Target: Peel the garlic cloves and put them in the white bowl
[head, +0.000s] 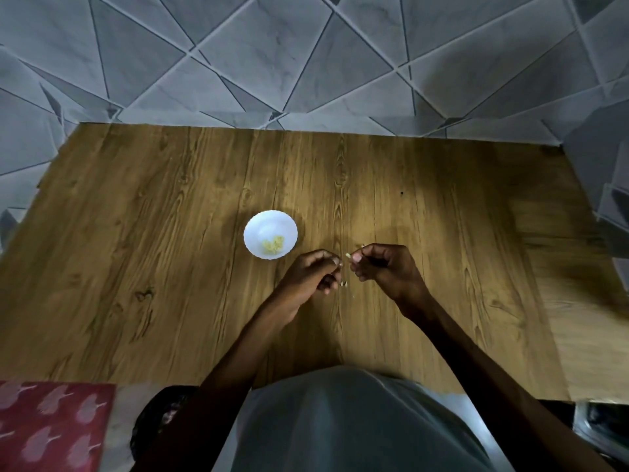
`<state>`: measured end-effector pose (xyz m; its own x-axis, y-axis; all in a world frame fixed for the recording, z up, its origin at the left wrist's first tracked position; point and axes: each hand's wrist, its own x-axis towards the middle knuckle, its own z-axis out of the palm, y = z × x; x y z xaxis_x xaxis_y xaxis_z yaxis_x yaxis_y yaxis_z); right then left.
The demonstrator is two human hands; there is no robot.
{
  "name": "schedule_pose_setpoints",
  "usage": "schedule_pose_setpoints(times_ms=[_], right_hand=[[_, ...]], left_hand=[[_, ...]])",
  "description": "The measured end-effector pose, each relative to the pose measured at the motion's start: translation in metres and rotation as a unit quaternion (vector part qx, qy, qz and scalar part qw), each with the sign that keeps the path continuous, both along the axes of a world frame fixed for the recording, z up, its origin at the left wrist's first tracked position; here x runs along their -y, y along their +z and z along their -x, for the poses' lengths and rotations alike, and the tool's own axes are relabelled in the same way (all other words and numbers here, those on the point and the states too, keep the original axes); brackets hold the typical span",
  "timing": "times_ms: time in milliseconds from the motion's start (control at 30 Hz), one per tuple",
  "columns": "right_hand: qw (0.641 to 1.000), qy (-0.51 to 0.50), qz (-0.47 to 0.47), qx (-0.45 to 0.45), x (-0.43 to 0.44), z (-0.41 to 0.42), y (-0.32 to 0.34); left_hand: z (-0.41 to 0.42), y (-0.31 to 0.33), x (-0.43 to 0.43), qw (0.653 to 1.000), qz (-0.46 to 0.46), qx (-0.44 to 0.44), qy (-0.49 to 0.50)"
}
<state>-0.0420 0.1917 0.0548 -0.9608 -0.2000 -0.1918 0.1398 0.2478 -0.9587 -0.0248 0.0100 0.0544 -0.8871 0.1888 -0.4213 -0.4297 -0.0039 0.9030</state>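
The garlic clove (348,255) that we saw was a small pale piece held above the table, in the narrow gap between the two hands and just right of the white bowl. The right hand (384,270) pinched it at its fingertips, with the other fingers curled in toward the palm, and a pale fleck showed at the top of that hand's forefinger, too small for us to name. The left hand (311,272) was just beside it, knuckles up and fingers curled, its thumb and forefinger brought together close to the clove; we could not tell whether they touched the clove or had hold of anything. Below the gap between the hands a few tiny pale scraps (343,284) lay on the wood. The white bowl (258,226) stood upright on the table near the left hand, not touching it, and a small heap of peeled cloves (273,245), yellowish, lay in its nearer part. All of this sat on a wooden table (170,233) with a strong brown grain, lit most brightly around the bowl and hands. Both bare forearms reached in from the bottom edge, over the person's grey garment (340,420). Beyond the far edge of the table we saw grey tiles (272,63) cut into angular shapes by dark lines. At the lower left corner a red patterned cloth (51,427) with pale leaf-like marks showed beside the table.
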Motion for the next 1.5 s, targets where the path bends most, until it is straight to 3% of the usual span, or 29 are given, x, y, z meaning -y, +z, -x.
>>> schedule_pose_setpoints(times_ms=[300,567,700,833,933,1267,1500], right_hand=[[0.999,0.003,-0.042,-0.007,0.001,0.001,0.001],[0.997,0.018,-0.078,0.023,0.001,0.002,0.001],[0.992,0.009,-0.125,0.015,-0.001,0.002,-0.008],[0.982,0.025,-0.185,-0.012,-0.003,0.006,-0.029],[0.971,0.053,-0.23,-0.038,0.004,0.016,-0.048],[0.939,0.127,-0.299,-0.11,0.051,0.03,-0.077],[0.914,0.112,-0.365,-0.141,0.015,0.013,-0.083]], left_hand=[[-0.001,0.004,-0.004,0.99,0.039,-0.132,0.011],[0.0,-0.011,-0.002,0.985,0.097,-0.146,0.002],[-0.001,-0.024,-0.001,0.974,0.19,-0.124,-0.027],[-0.003,-0.045,0.005,0.935,0.326,-0.103,-0.092],[-0.006,-0.063,0.013,0.923,0.366,-0.094,-0.077],[-0.019,-0.076,0.036,0.919,0.384,-0.083,-0.027],[-0.028,-0.078,0.04,0.941,0.33,-0.073,0.03]])
